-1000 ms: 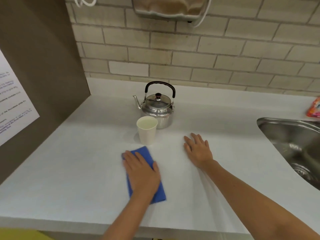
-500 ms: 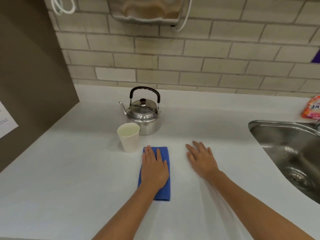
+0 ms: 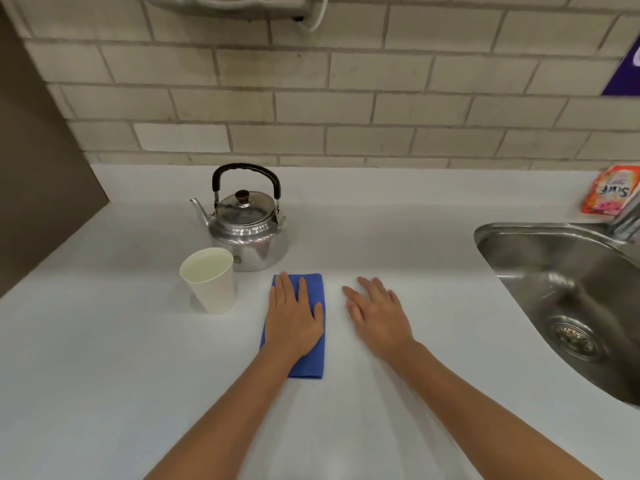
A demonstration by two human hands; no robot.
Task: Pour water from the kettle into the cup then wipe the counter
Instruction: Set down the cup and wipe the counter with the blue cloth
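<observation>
The cloth (image 3: 313, 289) lies folded on the counter (image 3: 104, 358), just right of the cup (image 3: 210, 280) and in front of the kettle (image 3: 247, 220). My left hand (image 3: 294, 318) presses flat on it, fingers straight, gripping nothing. My right hand (image 3: 377, 317) rests flat and empty beside it. The sink (image 3: 571, 299) sits far right.

One kettle (image 3: 247, 233) — one cup (image 3: 211, 282), one cloth (image 3: 313, 327)

Steel kettle (image 3: 248, 230) sits upright left of centre, lid on, black handle up, spout pointing left. Just below-left, white paper cup (image 3: 209, 279) stands full of water. Folded blue cloth (image 3: 314, 358) lies flat mid-frame on the pale counter (image 3: 104, 358).
</observation>
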